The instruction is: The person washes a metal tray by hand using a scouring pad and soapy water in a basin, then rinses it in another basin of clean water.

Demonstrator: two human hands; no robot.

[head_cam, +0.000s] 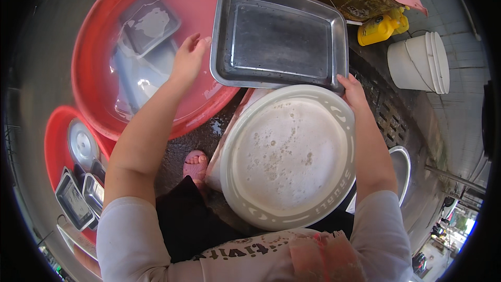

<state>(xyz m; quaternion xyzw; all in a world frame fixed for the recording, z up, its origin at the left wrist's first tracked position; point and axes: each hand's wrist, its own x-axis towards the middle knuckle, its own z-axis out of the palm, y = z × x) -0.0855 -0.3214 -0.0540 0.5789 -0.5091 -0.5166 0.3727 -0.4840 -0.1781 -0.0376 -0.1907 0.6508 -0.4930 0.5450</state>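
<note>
My right hand (355,93) grips the lower right corner of a rectangular stainless steel tray (282,39), with the thumb on its rim. The tray's wet inner face is turned toward me. At the tray's left edge is my left hand (190,59), its fingers loosely bent and apart; a fingertip is at the rim, and no grip around it shows. Below the tray stands a pale round plastic basin (287,221) of foamy, cloudy water. To the left, a large red tub (88,82) holds water with metal trays (150,21) partly under the surface.
A smaller red tub (54,133) at left holds several metal trays (74,201) and a round lid (83,143). On the right are a white bucket (411,62), yellow bottles (375,30) and a floor drain grate (391,123). My pink sandal (194,172) rests on wet ground.
</note>
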